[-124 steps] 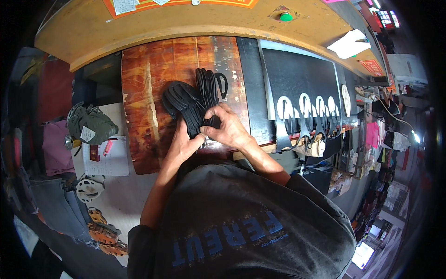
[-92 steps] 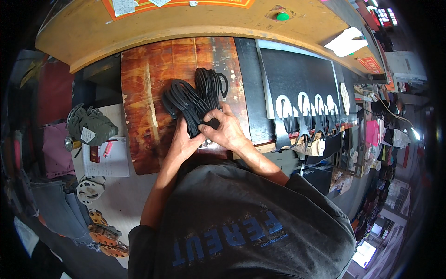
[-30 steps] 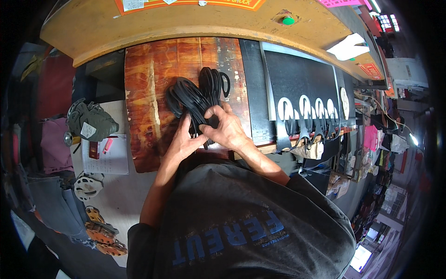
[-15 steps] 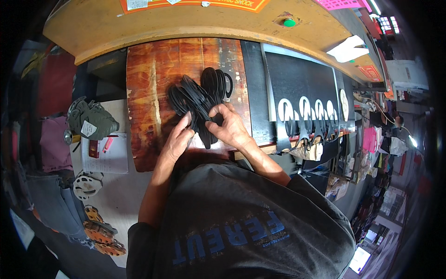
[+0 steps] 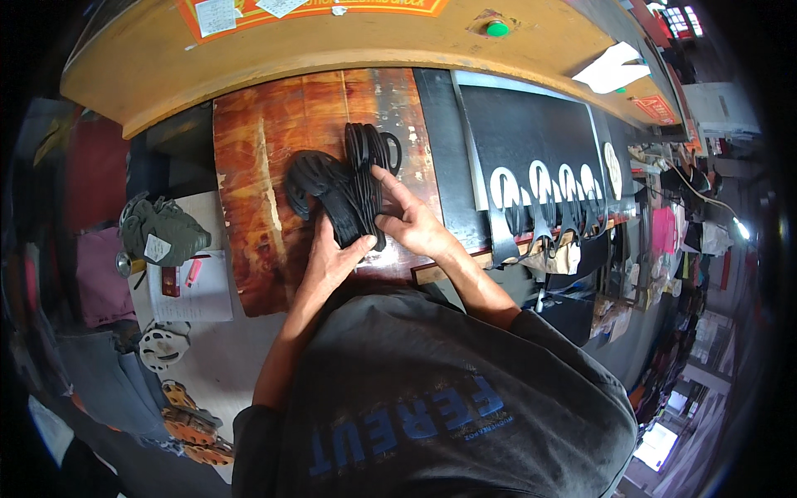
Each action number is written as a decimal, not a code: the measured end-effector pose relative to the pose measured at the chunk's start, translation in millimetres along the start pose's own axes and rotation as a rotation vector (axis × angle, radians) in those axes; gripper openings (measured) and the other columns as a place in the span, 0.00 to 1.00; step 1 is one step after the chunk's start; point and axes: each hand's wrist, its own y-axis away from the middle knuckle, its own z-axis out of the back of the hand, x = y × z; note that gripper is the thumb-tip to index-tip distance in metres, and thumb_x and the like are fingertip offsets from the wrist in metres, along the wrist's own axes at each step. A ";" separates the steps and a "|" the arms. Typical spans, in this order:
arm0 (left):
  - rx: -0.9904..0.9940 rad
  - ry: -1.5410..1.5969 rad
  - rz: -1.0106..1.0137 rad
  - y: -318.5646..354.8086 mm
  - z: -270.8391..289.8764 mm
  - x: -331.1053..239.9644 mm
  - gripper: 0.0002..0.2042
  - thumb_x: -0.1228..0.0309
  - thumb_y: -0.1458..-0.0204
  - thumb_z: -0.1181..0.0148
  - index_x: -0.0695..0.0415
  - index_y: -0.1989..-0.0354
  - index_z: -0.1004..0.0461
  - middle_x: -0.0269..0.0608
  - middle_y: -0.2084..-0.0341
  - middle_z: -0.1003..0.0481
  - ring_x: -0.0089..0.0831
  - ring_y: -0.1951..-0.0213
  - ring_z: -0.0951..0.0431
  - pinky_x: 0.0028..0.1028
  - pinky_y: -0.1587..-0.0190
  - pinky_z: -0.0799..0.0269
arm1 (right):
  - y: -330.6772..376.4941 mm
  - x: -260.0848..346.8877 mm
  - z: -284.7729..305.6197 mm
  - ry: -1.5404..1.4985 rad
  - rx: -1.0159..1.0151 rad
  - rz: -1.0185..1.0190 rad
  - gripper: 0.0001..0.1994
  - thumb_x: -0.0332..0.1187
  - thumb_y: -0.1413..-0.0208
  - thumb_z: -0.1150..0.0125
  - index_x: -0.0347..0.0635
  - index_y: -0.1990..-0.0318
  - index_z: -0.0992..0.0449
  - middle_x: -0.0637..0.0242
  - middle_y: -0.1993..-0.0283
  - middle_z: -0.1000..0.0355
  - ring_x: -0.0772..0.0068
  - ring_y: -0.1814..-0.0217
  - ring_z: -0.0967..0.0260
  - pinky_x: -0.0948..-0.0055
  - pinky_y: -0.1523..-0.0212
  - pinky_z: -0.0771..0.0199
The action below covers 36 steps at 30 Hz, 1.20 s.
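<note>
A stack of thin black cut-out pieces [image 5: 353, 199] with rounded, looped ends stands on edge, fanned into two bunches. My left hand [image 5: 334, 256] is closed on the stack's near left side, its thumb across the near end. At the right side my right hand [image 5: 415, 226] presses its fingertips against the pieces, index finger stretched up along the right bunch and thumb lower down. The looped ends point away from me. Beneath lies a worn reddish-brown wooden board [image 5: 249, 207].
A yellow machine beam [image 5: 332, 46] with a green button [image 5: 496, 29] spans the far side. To the right lies a black sheet [image 5: 531, 124] with oval cut-outs and black looped pieces at its near edge. Leftward are paper [image 5: 203, 290], a dark green bundle [image 5: 162, 228] and metal cutting dies [image 5: 163, 344].
The stack has been squared up more closely, its left bunch now more compact. My left thumb has moved across the near end, and my right index finger has stretched up along the right bunch.
</note>
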 end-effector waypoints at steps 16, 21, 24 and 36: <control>0.041 0.028 0.112 -7.8 5.9 -20.2 0.41 0.67 0.47 0.22 0.66 0.27 0.38 0.49 0.39 0.24 0.37 0.40 0.23 0.37 0.35 0.26 | -15.9 4.4 10.3 0.123 0.042 0.053 0.42 0.16 0.40 0.45 0.48 0.17 0.45 0.52 0.49 0.18 0.63 0.49 0.19 0.65 0.47 0.20; -0.064 -0.065 0.156 -24.2 1.9 -30.4 0.41 0.63 0.47 0.19 0.68 0.30 0.35 0.48 0.42 0.22 0.34 0.43 0.21 0.36 0.38 0.24 | -22.6 25.6 12.3 0.488 0.154 0.000 0.37 0.21 0.33 0.46 0.61 0.19 0.40 0.44 0.40 0.19 0.46 0.40 0.19 0.59 0.39 0.20; -0.174 -0.051 0.052 -26.6 -2.4 -23.1 0.42 0.64 0.48 0.18 0.70 0.30 0.37 0.51 0.41 0.22 0.36 0.42 0.21 0.36 0.37 0.24 | -26.3 22.8 14.5 0.432 0.106 0.100 0.33 0.24 0.29 0.43 0.57 0.19 0.39 0.46 0.43 0.17 0.50 0.44 0.17 0.60 0.40 0.19; -0.380 -0.309 0.242 -39.3 -8.4 -24.3 0.35 0.68 0.48 0.26 0.71 0.34 0.33 0.56 0.44 0.21 0.41 0.44 0.19 0.40 0.38 0.24 | -22.0 -59.5 -11.8 0.311 -0.110 0.096 0.22 0.31 0.38 0.30 0.36 0.37 0.19 0.43 0.36 0.23 0.47 0.31 0.25 0.57 0.32 0.24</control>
